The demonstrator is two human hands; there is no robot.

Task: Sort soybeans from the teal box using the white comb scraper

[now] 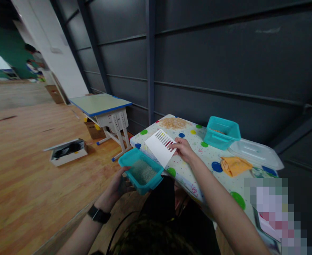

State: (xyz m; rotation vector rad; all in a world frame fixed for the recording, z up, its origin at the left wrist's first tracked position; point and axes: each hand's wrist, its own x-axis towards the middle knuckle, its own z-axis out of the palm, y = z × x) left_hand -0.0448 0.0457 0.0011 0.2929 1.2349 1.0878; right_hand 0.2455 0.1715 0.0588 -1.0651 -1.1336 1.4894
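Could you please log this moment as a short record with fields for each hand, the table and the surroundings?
left hand: left hand holds a teal bin of white grains at the table edge
right hand: right hand holds a white card with coloured stripes, tilted over the bin
table: dotted tablecloth, pile of yellow grains, second teal bin, clear lid, orange cloth
surroundings: blue-edged desk, open box on floor

Teal tub [140, 174], polka-dotted tablecloth [198, 156], orange cloth [235, 165]

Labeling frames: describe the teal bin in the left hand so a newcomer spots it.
Start at the polka-dot table. Off its near-left edge, the left hand holds a teal bin of whitish grains. The other teal bin rests on the table.
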